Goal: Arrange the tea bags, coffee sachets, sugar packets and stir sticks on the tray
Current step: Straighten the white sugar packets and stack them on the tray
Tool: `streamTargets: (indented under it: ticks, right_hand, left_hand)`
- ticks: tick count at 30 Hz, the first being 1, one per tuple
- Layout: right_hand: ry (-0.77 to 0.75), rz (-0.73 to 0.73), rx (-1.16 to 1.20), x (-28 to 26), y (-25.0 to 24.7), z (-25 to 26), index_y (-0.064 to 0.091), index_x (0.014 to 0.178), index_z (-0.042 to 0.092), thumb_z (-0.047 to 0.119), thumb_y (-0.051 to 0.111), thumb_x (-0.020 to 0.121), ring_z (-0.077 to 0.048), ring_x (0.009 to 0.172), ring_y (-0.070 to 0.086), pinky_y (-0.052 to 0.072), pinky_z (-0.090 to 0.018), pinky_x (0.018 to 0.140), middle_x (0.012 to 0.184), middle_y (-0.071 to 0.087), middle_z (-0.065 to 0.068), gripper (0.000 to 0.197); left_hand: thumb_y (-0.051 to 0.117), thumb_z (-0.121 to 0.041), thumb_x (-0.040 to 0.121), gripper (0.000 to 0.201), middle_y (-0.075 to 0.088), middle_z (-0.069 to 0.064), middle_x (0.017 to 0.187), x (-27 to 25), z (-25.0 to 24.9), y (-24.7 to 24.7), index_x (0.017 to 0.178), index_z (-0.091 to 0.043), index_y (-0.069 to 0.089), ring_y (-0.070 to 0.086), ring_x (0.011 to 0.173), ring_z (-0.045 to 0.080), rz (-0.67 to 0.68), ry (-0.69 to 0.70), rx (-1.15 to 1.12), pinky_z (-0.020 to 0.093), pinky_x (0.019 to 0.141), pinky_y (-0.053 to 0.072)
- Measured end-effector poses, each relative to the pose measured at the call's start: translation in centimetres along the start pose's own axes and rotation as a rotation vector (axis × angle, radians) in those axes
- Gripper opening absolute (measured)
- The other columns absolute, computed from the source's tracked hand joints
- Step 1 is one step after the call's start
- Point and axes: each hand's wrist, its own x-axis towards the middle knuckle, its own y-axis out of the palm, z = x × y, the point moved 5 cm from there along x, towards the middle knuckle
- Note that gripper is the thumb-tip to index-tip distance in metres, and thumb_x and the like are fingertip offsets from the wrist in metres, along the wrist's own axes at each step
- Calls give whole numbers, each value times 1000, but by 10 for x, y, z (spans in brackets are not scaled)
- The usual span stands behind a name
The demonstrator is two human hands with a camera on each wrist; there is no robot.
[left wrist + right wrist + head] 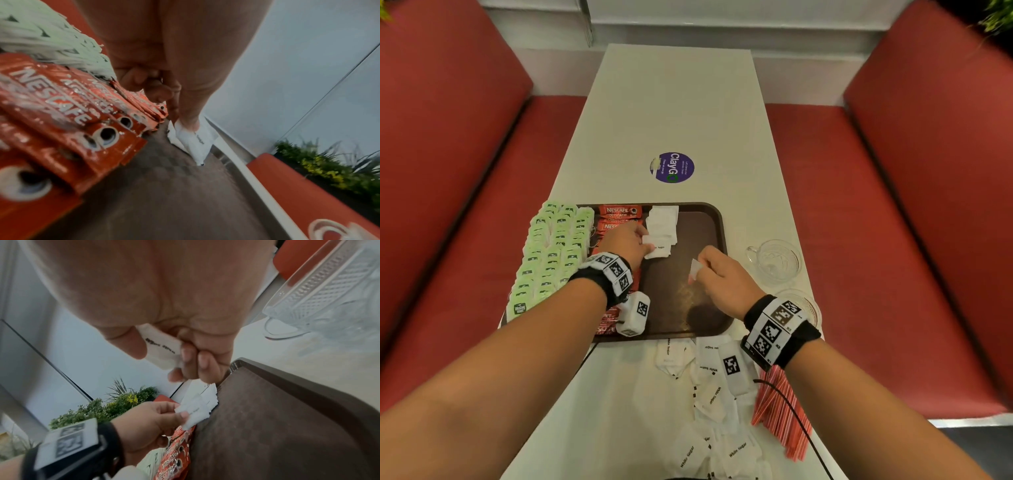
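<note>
A dark brown tray (pixel 702 274) lies on the white table. Green tea bags (pixel 551 246) fill its left side, red Nescafe sachets (pixel 619 214) the column beside them, and white sugar packets (pixel 662 221) a column further right. My left hand (pixel 628 241) pinches a sugar packet (pixel 659 251) (pixel 195 141) at the near end of that column, low over the tray. My right hand (pixel 717 274) hovers over the tray's right part and pinches another sugar packet (pixel 695 267) (pixel 162 350). Loose sugar packets (pixel 712 383) and red stir sticks (pixel 780 414) lie on the table near me.
A glass cup (pixel 774 262) and a second glass piece (pixel 801 305) stand right of the tray. A purple round sticker (pixel 672 167) marks the table beyond it. Red bench seats (pixel 859 205) flank the table on both sides.
</note>
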Motion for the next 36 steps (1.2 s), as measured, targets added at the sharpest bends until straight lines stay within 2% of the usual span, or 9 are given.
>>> streamTargets:
  ticks: [5, 9, 16, 24, 27, 29, 32, 34, 36]
  right_hand:
    - [1, -4, -31, 6, -5, -3, 52, 95, 5, 21, 48, 98, -28, 81, 59, 50, -46, 76, 88, 63, -12, 17]
    - [-25, -32, -43, 10, -9, -6, 54, 95, 9, 25, 51, 99, -24, 76, 57, 50, -40, 70, 84, 60, -6, 17]
    - [0, -31, -63, 18, -5, -16, 59, 105, 17, 27, 52, 101, -16, 87, 61, 53, -34, 78, 94, 64, 2, 13]
    - [72, -61, -17, 30, -1, -23, 59, 92, 1, 26, 49, 102, -33, 81, 61, 52, -47, 74, 87, 62, -20, 29]
    - [75, -90, -10, 34, -4, -24, 60, 92, 0, 28, 50, 101, -33, 76, 60, 51, -45, 69, 84, 62, -21, 31]
    - [74, -112, -11, 36, -6, -25, 62, 92, 2, 29, 50, 102, -32, 74, 60, 49, -41, 65, 83, 64, -19, 30]
    - [64, -140, 11, 37, -9, -25, 62, 92, 5, 28, 50, 102, -20, 64, 54, 45, -36, 61, 79, 63, -16, 28]
    - [58, -143, 23, 37, -10, -25, 64, 94, 8, 28, 50, 103, -16, 63, 53, 45, -33, 61, 76, 63, -12, 26]
    - [66, -133, 36, 37, -8, -25, 67, 97, 13, 27, 51, 102, -14, 63, 56, 46, -28, 59, 75, 64, -7, 22]
  left_hand:
    - [80, -28, 81, 31, 67, 2, 96, 24, 0, 7, 102, -24, 57, 64, 92, 24, 1, -21, -7, 37, 85, 53]
    - [80, -35, 81, 34, 66, 1, 102, 32, -4, 7, 102, -22, 56, 62, 96, 24, 0, -32, 89, 32, 80, 47]
    - [77, -36, 83, 52, 65, 7, 115, 37, -11, 11, 124, -17, 52, 63, 106, 29, -8, 21, 228, 37, 87, 50]
    - [70, -34, 89, 47, 62, 9, 125, 34, -21, 13, 129, -16, 54, 58, 115, 30, -3, 51, 231, 40, 95, 49]
    - [63, -44, 92, 39, 65, 2, 117, 25, -31, 0, 122, -19, 60, 61, 106, 22, -95, 122, 178, 37, 89, 51]
    - [56, -51, 95, 31, 66, -8, 102, 11, -43, -9, 107, -25, 66, 60, 88, 10, -101, 222, 31, 27, 76, 48]
    - [59, -53, 92, 28, 68, -14, 88, -19, -58, -14, 93, -29, 72, 56, 70, 2, 116, 354, -205, 21, 65, 42]
    - [69, -44, 88, 17, 68, -17, 81, -34, -61, -12, 95, -29, 74, 56, 68, -2, 230, 450, -192, 14, 63, 40]
    - [72, -36, 88, 16, 66, -20, 80, -33, -56, -7, 100, -26, 74, 58, 72, -3, 228, 494, -121, 14, 66, 39]
